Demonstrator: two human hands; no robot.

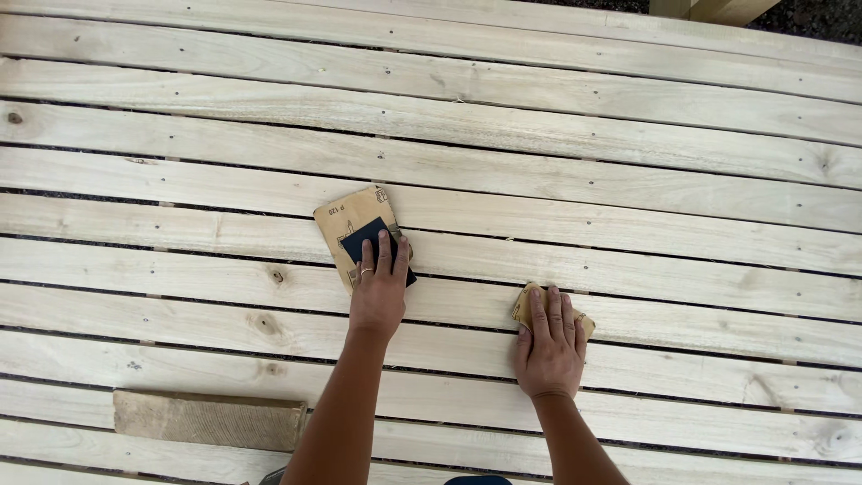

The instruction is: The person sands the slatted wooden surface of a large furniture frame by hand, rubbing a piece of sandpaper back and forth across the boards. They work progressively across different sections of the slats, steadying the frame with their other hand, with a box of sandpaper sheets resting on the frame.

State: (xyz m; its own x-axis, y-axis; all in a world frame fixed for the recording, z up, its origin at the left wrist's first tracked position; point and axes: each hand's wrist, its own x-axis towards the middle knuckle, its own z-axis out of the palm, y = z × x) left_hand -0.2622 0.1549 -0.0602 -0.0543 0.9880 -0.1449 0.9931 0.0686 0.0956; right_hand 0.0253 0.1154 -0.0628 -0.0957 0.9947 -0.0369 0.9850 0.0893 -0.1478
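Nearest, a weathered wood block (208, 419) lies on the slatted deck (628, 180). The right hand (549, 346) presses flat on a folded sandpaper piece (525, 308); the left hand (379, 289), fingers together, pins a sandpaper sheet (346, 220). Even pressure along the grain seems best.

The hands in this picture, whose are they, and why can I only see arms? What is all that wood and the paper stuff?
The camera sits on a person's head and looks down, so you see only their own two arms reaching forward. Under them lie long pale wooden slats with thin dark gaps between. The left hand presses flat on a tan sheet of sandpaper with a dark square piece on top. The right hand presses on a smaller folded tan piece of sandpaper. Neither hand closes a grip; both lie flat with fingers spread. At the lower left lies a darker, rough wooden block.
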